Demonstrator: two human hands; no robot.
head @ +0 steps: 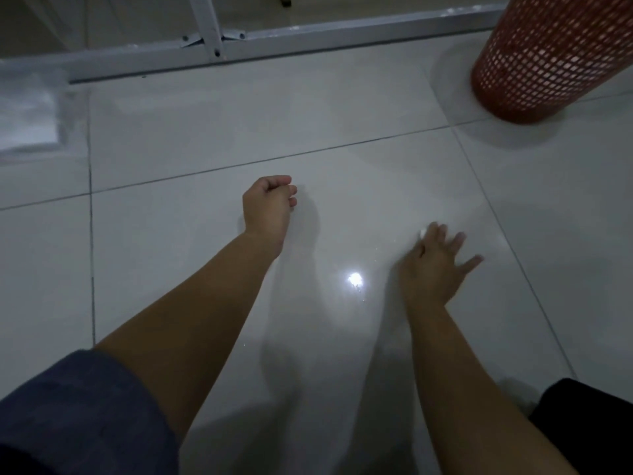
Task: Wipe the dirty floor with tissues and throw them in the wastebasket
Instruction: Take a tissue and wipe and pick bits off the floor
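Note:
My right hand (440, 260) lies flat on the glossy white tile floor (212, 138) with fingers spread, pressing a tissue (423, 232) of which only a small white corner shows past the fingers. My left hand (270, 204) hovers over the floor to the left, fingers curled into a loose fist with nothing in it. A few small droplets glint on the tile near a light reflection (355, 279) between my arms. The red mesh wastebasket (534, 60) stands at the upper right, beyond my right hand.
A grey metal frame bar (274, 39) with an upright strut runs along the floor at the back. A pale, blurred plastic-looking sheet (30, 111) lies at the far left. Dark clothing shows at the bottom right corner.

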